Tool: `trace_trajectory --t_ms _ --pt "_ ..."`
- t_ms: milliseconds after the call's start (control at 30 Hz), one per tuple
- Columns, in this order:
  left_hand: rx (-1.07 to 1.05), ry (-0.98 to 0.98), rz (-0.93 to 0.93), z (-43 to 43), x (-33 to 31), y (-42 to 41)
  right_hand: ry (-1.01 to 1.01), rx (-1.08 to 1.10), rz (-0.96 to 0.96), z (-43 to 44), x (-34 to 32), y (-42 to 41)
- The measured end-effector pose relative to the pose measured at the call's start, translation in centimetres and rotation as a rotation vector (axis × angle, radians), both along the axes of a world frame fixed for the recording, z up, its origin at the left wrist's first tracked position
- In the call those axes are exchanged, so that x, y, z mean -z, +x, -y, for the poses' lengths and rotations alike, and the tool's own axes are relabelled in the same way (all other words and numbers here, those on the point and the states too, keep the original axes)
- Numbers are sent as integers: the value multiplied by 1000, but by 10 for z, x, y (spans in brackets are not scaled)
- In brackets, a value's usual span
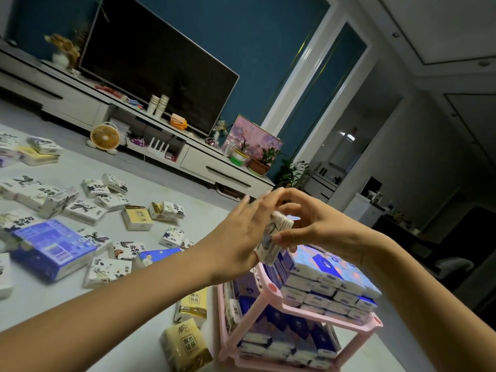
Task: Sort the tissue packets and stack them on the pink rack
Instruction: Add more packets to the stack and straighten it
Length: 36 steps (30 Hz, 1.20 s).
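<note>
Right hand point(322, 226) pinching white packet point(275, 234), "原木纯品" packet point(188, 347)

原木纯品 on yellow tissue packet point(188, 347)

Your right hand point(322, 226) pinches a white tissue packet point(276, 234) upright just above the pink rack point(272, 289) — your left hand point(239, 237) lies flat against its left side. Blue packets point(335, 269) fill both rack shelves. Loose packets point(107, 200) litter the floor point(53, 299) at left; two yellow packets point(185, 347) stand just left of the rack.
</note>
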<state>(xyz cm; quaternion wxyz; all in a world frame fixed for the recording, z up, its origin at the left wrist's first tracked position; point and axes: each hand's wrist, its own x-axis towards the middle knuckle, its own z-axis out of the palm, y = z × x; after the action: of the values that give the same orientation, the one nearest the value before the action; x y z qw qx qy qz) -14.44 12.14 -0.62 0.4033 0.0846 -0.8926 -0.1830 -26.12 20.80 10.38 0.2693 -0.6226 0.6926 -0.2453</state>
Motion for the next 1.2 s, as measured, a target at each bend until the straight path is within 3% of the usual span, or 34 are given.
trace_trajectory --t_ms 100,300,600,900,1033,1100,1200 --pt "-137 22 71 8 6 -4 -91 76 -306 3 -1 -8" --pt "-150 126 155 3 33 -1 -12 -15 -881 3 18 -6" --pt "-78 219 122 -7 45 -12 -15 -58 -1392 8 40 -8" --pt "-96 273 119 -1 62 1 -12 -53 -1432 9 48 -9" --pt "-150 280 27 21 93 41 -8 -70 -1499 10 51 5" --pt "-185 240 -37 35 110 72 -99 -65 -1410 8 52 22" --pt "-315 135 15 57 137 125 -247 -112 -1170 12 66 55"
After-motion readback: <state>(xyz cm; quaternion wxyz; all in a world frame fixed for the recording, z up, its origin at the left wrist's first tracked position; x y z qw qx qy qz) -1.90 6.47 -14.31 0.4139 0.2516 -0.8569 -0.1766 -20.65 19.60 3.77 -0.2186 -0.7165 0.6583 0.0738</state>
